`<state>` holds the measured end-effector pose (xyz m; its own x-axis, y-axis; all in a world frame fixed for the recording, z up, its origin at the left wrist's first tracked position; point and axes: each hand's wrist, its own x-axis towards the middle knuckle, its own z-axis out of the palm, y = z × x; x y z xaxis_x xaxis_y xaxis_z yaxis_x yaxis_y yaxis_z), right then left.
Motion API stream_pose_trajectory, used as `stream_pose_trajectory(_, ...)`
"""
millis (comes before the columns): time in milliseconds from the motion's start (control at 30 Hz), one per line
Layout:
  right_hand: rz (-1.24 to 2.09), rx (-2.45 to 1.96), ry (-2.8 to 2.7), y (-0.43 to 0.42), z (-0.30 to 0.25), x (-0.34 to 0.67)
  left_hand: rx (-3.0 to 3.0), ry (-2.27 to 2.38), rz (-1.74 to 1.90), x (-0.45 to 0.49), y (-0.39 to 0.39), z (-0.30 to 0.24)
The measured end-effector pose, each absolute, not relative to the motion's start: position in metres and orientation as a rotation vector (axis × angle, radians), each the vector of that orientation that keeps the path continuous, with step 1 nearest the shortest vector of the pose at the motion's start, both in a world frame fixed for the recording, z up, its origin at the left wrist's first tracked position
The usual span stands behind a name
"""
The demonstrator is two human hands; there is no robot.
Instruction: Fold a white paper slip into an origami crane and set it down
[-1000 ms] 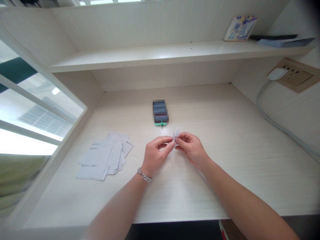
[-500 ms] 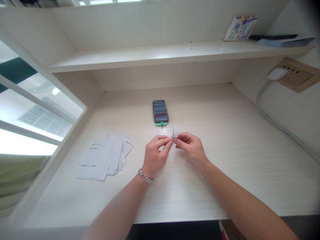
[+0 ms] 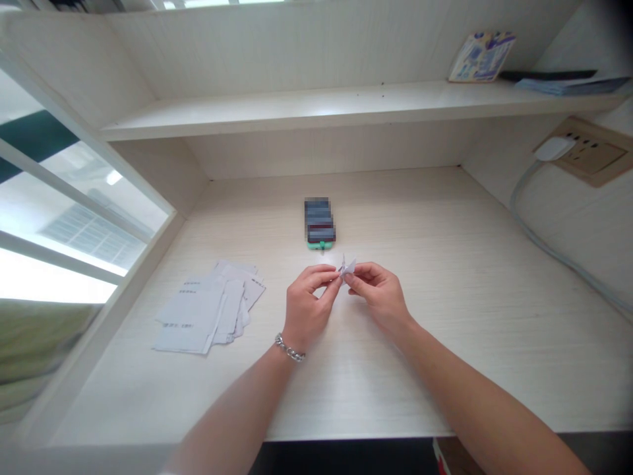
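A small folded piece of white paper (image 3: pixel 348 267) is pinched between both hands above the middle of the desk. My left hand (image 3: pixel 312 297), with a silver chain bracelet at its wrist, grips the paper's left side between thumb and fingers. On the other side, my right hand (image 3: pixel 378 289) is closed on it with thumb and index finger. Thin points of paper stick up from between the fingertips; its lower part is partly hidden. Just beyond the hands lies a phone (image 3: pixel 320 223) with a green lower edge, its screen blurred out.
Loose white paper sheets (image 3: pixel 198 313) with some print lie in a pile to the left. A shelf (image 3: pixel 297 109) crosses above the desk, carrying a small printed card (image 3: pixel 482 58) and flat items. At right, a white plug with a grey cable (image 3: pixel 539 247) sits in the wall socket (image 3: pixel 601 155).
The paper's right flap between my fingertips has spread outward a little to the right. Both hands keep nearly the same place, and the view has shifted slightly.
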<state>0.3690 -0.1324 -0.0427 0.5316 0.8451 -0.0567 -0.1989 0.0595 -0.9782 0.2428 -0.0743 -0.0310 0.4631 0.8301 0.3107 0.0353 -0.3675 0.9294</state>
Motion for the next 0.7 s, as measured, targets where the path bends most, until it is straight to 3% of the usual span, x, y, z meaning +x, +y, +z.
stream_pose_trajectory(700, 0.767, -1.308, -0.749, -0.1313, -0.0484, 0.3676, 1.722, 0.805, 0.933, 0.243, -0.0749, -0.0314)
